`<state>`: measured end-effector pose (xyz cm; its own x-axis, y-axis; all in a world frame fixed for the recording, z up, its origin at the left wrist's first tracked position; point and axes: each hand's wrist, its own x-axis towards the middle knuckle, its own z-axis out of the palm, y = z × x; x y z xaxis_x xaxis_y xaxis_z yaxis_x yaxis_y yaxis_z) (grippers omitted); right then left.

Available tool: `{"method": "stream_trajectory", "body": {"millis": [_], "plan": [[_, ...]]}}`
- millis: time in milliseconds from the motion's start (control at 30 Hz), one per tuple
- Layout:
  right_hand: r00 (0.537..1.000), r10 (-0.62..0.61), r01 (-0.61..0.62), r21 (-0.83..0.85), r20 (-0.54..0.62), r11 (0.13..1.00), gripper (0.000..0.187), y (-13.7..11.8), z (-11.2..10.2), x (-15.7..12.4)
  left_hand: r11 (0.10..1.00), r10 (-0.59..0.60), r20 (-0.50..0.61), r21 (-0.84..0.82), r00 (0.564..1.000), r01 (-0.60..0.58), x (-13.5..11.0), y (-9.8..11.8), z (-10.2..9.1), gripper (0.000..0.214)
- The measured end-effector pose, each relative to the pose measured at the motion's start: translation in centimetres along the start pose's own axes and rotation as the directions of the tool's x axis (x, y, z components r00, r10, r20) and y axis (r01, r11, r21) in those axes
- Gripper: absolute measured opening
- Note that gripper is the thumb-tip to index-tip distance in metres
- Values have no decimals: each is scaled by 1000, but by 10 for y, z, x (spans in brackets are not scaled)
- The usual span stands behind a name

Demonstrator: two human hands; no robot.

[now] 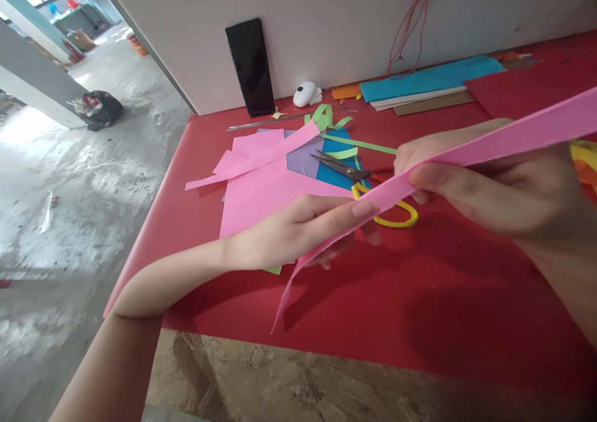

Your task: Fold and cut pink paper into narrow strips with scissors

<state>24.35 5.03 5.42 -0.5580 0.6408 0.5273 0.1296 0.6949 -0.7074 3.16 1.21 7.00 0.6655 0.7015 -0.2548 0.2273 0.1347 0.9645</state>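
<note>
A long pink paper strip (485,143) runs slantwise across the view, held above the red table. My left hand (303,226) pinches it near its lower part, thumb on top, and the thin tail hangs below. Farther up the strip, my right hand (485,186) grips it between thumb and fingers. Behind the strip lie scissors (342,166) with yellow-wrapped handles, partly hidden by it. Beneath and beyond my left hand are pink sheets (261,201), with a purple sheet (303,156) and a blue sheet (342,137) next to them. Another pink strip (261,158) rests on top.
A phone (252,68) leans on the white wall, beside a small white object (306,94). Curled green strips (324,119) lie near thin metal rods (261,123). Blue sheets (433,79) are stacked along the wall, under hanging red string (410,21). The red table (373,322) ends at left.
</note>
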Motion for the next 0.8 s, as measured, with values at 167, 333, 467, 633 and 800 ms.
{"method": "stream_trajectory", "body": {"millis": [167,333,467,633,800], "plan": [[1000,-11,11,-32,-3,999,41,-3,-2,2,994,-108,25,10,994,108,-4,7,0,44],[1000,17,-17,-42,-19,999,42,-6,-1,3,995,-67,127,-60,990,75,-2,1,-2,49],[1000,5,-6,-57,-24,998,42,-6,0,2,993,-61,137,-96,989,75,-1,-3,-4,51],[1000,-10,9,-62,-26,998,40,-7,0,1,987,-91,125,-119,988,106,-1,-1,-3,46],[1000,-14,14,-34,-9,999,37,-6,1,1,963,-62,261,-237,963,126,4,-1,-1,52]]}}
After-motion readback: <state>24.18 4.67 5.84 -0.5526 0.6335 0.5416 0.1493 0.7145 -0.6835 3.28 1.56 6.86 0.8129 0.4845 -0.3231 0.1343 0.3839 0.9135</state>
